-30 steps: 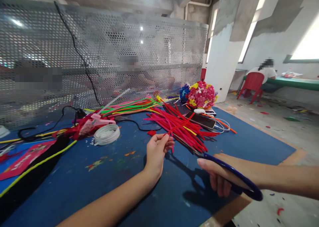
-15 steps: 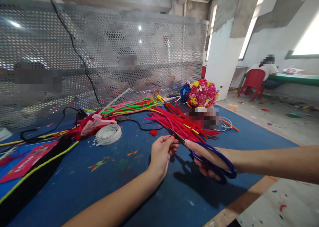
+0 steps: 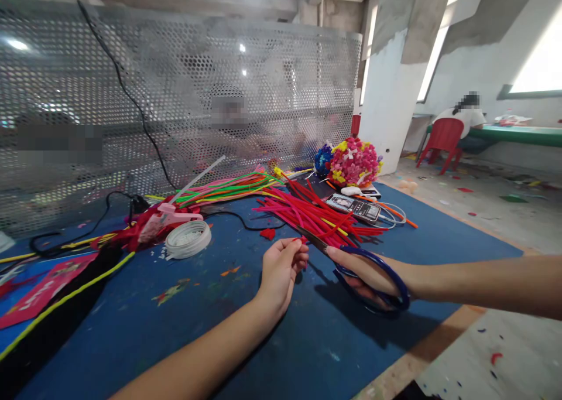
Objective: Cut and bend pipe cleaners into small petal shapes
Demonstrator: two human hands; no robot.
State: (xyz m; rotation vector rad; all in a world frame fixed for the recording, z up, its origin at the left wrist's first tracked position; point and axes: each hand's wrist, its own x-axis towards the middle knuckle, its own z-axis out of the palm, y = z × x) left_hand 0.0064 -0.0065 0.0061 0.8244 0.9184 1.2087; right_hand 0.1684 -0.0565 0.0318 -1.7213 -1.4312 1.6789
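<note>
Two hands meet over the blue mat [image 3: 132, 330], and what matters is the small gap between them. Your left hand [image 3: 281, 271] pinches a short red stem piece [image 3: 302, 240] at its fingertips, thumb and forefinger drawn close together, the other fingers curled loosely beneath. The piece pokes out to the right of those fingertips, toward the blades.

Your right hand [image 3: 366, 277] is closed through the blue loops of the scissors [image 3: 351, 265], thumb in the upper loop and fingers wrapped through the lower. The scissors' long axis runs from the handles up and to the left, so the blade tips come in just beside your left fingertips, right at the red piece. Whether the blades are parted or shut on it you cannot tell from here; they read as one thin dark line.

Just behind the blades lies the pile of red stems [image 3: 316, 212], fanned out toward the phone [image 3: 353, 208] and the flower ball [image 3: 353, 163]. The white roll [image 3: 188, 239] sits well apart, left of your left hand.
</note>
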